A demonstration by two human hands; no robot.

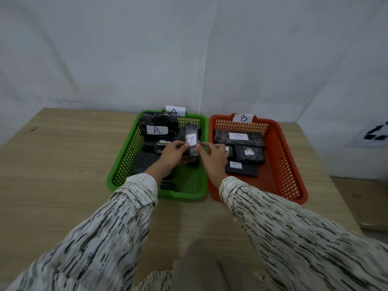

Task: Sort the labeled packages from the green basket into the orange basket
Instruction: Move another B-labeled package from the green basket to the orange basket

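Note:
A green basket (123, 164) tagged A holds several black wrapped packages, one with a white A label (157, 130). Beside it on the right stands an orange basket (285, 164) tagged B with several black packages labelled B (238, 136). Over the green basket's right side, a black package with a B label (192, 143) stands upright. My left hand (171, 155) grips it from the left. My right hand (212, 159) touches its right side with thumb and fingers, hovering over the two baskets' shared rims.
Both baskets sit on a wooden table (63, 175) against a white wall. A white card with black marks (375, 134) lies past the table's right edge. My patterned sleeves cover the near table.

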